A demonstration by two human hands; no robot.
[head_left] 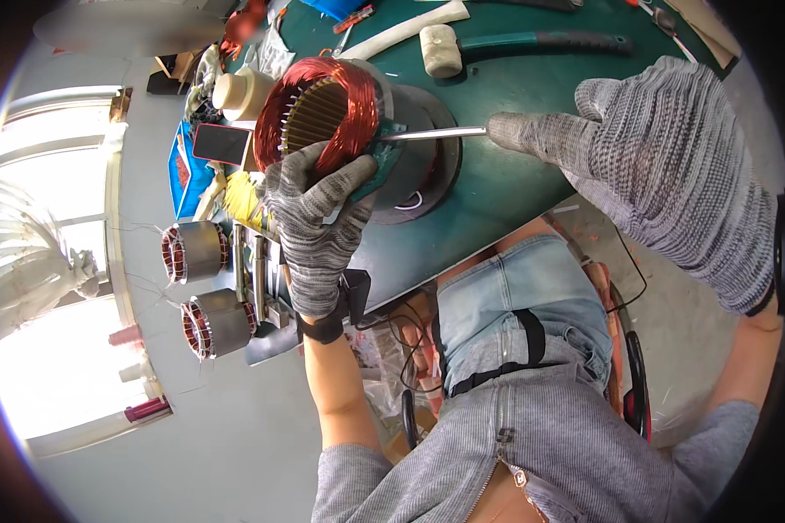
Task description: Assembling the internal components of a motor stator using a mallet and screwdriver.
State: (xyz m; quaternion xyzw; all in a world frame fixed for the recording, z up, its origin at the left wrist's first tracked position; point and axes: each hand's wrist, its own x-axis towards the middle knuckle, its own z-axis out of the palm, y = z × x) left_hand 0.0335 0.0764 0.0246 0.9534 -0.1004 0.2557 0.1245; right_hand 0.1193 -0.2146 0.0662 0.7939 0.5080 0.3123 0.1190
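A stator with a thick ring of red copper winding point(365, 100) stands on the green table, its slotted bore turned to the left. My left hand point(318, 213), in a grey knit glove, grips the near side of the winding, fingers parted over its rim. A teal sheet piece point(382, 170) shows beside those fingertips, against the winding. From the right, my gloved right hand point(663, 157) holds a thin metal rod-like tool point(436, 134). Its far tip meets the winding's edge by the teal piece. The tool's grip end is hidden inside my right hand.
A white-headed mallet point(442, 50) with a green handle lies behind the stator. A phone point(221, 144), a blue bin point(183, 174) and yellow strips point(244, 199) are at the left. Two smaller stators point(196, 251) stand at the lower left. A pale strip point(406, 30) lies at the back.
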